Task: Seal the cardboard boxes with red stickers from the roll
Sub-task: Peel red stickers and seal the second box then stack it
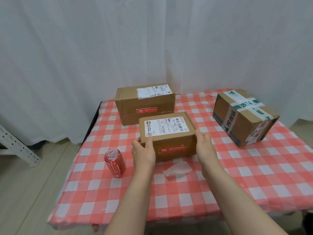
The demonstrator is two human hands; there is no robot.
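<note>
While the sticker roll (114, 162) lies left of the small box (167, 134), my left hand (143, 150) grips that box's left corner. Red sticker (171, 149) sits on its front. My right hand (204, 143) clasps its right side, fingers seemingly wrapped behind. Taped box (243, 116) well right.

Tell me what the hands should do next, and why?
Probably the left hand and right hand should release the small box: a red sticker already sits on its front. The back box has one too; the green-taped box shows none, so it likely comes next.
</note>
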